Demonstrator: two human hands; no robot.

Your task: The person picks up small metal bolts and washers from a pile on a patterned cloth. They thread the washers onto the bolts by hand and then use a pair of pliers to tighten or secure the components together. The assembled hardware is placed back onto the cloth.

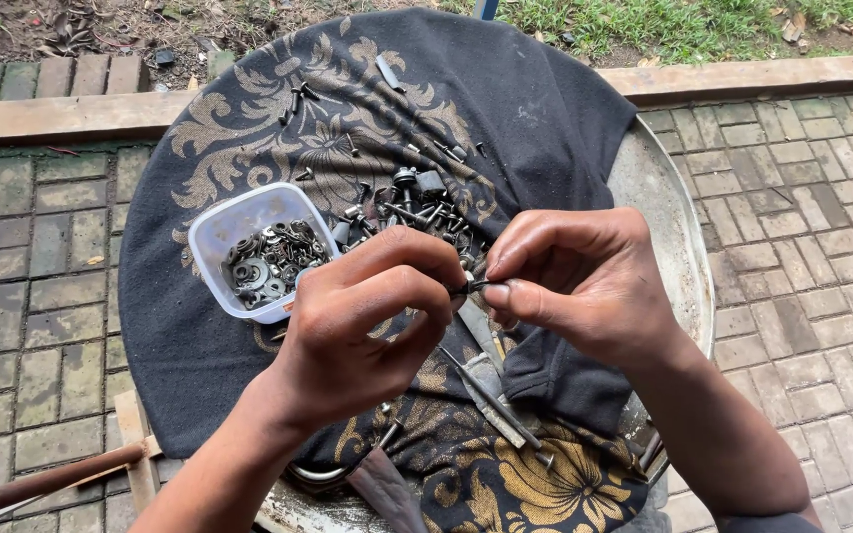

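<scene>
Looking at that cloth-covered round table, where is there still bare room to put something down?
Free: the black cloth at the far right, beyond the pile of bolts, and the near-left cloth below the plastic tub of washers. The metal rim on the right is bare too. Crowded: the middle, where left hand and right hand meet over the bolts.

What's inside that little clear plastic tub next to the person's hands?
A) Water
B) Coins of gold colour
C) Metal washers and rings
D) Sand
C: the plastic tub, beside the left hand, holds a heap of grey metal washers and rings.
</scene>
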